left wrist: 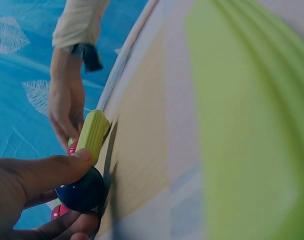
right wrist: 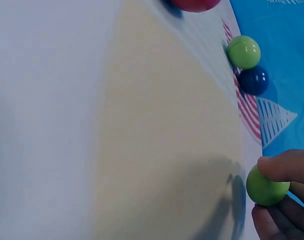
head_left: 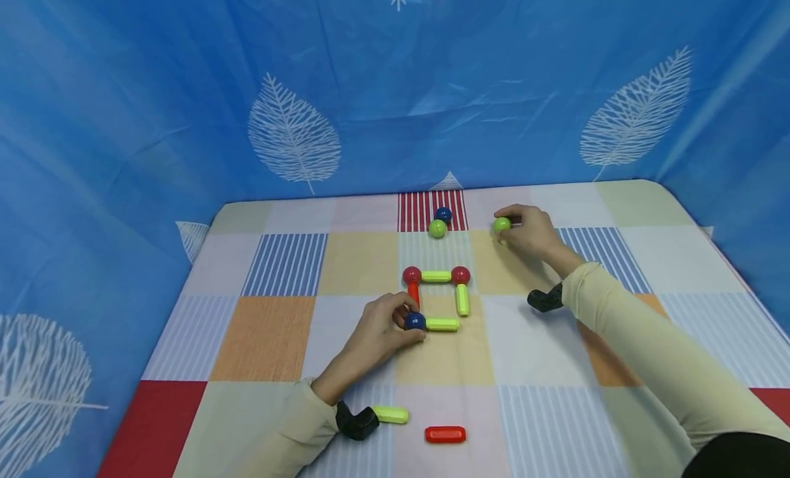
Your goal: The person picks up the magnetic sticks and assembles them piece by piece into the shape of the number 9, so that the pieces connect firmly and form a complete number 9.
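Observation:
My left hand pinches a dark blue ball between thumb and fingers. This ball is a corner of a nearly square frame: a yellow-green rod points right from it, and a red rod runs up to a red ball. Across the top, another yellow-green rod joins a second red ball, from which a yellow-green rod extends toward me. Farther back on the right, my right hand grips a green ball with thumb and fingertips.
A green ball and a blue ball sit together at the table's back edge. Near the front lie a loose red rod and a yellow-green rod, partly covered by the left wrist camera. Blue leaf-printed cloth surrounds the patchwork-covered table.

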The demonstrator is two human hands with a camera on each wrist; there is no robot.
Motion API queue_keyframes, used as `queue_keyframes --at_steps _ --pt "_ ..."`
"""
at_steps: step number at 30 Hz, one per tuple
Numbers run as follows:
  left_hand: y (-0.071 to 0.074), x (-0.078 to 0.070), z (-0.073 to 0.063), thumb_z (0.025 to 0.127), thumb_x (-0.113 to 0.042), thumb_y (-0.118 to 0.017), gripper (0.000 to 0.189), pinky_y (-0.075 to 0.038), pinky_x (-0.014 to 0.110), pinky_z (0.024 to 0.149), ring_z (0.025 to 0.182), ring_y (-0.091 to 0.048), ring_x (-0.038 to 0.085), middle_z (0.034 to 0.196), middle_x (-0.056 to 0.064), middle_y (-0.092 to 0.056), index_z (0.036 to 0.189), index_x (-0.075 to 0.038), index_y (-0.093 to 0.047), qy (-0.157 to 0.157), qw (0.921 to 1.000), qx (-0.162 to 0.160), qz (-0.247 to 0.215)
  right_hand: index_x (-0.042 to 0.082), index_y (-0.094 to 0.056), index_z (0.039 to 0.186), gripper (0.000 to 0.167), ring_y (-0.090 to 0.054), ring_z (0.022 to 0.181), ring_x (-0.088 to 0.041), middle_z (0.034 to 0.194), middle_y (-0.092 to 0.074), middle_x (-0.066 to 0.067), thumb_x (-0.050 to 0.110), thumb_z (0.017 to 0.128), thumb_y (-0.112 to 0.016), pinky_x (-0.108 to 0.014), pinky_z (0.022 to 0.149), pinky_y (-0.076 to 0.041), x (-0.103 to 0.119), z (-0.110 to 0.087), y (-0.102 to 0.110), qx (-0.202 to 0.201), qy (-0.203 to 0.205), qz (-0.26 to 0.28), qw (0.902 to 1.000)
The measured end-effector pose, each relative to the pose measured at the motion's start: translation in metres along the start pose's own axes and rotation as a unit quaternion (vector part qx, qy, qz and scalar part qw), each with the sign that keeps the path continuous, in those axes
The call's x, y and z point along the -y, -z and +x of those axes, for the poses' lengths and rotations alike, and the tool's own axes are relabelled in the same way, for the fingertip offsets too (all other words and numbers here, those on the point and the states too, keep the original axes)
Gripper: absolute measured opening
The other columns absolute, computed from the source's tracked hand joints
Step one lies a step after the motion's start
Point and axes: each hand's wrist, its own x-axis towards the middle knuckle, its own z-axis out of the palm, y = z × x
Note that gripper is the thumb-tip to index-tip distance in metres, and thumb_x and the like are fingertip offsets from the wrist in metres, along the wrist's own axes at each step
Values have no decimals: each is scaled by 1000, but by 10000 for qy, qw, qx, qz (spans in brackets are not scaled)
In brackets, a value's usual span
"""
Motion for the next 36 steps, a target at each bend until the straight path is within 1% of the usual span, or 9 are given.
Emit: queue_keyframes --at_steps 4,9,14,18,21,25,28,32,36 --pt "1 3 -4 76 -14 -85 30 -46 27 65 76 -56 17 85 4 -59 100 -9 -67 84 10000 -40 5 -2 -58 130 40 -52 121 -41 130 -57 -27 5 91 -65 -52 97 -44 -13 -19 3 115 -49 90 9999" --pt "7 8 -13 75 -12 -85 29 -47 28 64 75 -55 16 84 2 -58 97 -11 -67 346 9992 -204 -24 -2 -57 131 40 -53 121 -42 131 -55 -27 7 93 -65 -52 95 -46 -24 -41 -4 292 29 199 9994" --pt "7 10 -13 74 -12 -86 30 -47 27 64 75 -56 17 85 4 -59 98 -10 -67 312 9993 -211 -40 -2 -60 127 37 -58 116 -41 129 -57 -26 5 91 -68 -47 88 -52 -31 -70 -7 79 132 150 9998" --pt "4 9 -10 75 -12 -85 30 -48 27 64 75 -57 18 85 4 -59 98 -9 -67 227 9996 -149 -104 -1 -62 126 39 -61 112 -40 128 -57 -27 4 88 -71 -37 82 -55 -33 -97 -9 -35 244 230 9994" --pt "2 6 -8 75 -12 -85 29 -48 28 65 76 -57 18 85 4 -60 97 -10 -67 155 9996 -128 -177 0 -63 125 40 -63 110 -37 128 -57 -25 3 86 -73 -31 79 -56 -33 -115 -11 -175 363 263 9988" --pt "-1 2 -5 75 -12 -85 28 -47 28 65 76 -56 18 86 3 -60 97 -11 -67 93 9996 -105 -230 2 -66 121 39 -65 106 -34 124 -60 -19 1 84 -75 -28 76 -56 -31 -132 -16 -431 551 184 9974" --pt "-2 1 -3 75 -13 -85 29 -47 29 65 76 -56 18 85 3 -59 97 -11 -67 80 9997 -96 -226 2 -67 118 39 -66 103 -32 119 -62 -16 -1 81 -77 -29 76 -55 -26 -142 -21 -516 762 140 9957" --pt "-2 1 -2 74 -13 -86 30 -47 29 65 76 -57 17 85 3 -60 97 -11 -67 126 9997 -98 -193 3 -69 115 39 -67 99 -29 114 -65 -13 -2 78 -79 -34 78 -56 -18 -150 -32 -509 1054 112 9931" --pt "-2 1 -2 74 -13 -86 30 -47 29 65 75 -56 17 85 3 -59 98 -11 -67 146 9997 -91 -176 6 -70 114 38 -68 96 -25 113 -66 -8 0 77 -81 -37 80 -55 -7 -156 -42 -438 1220 127 9915"
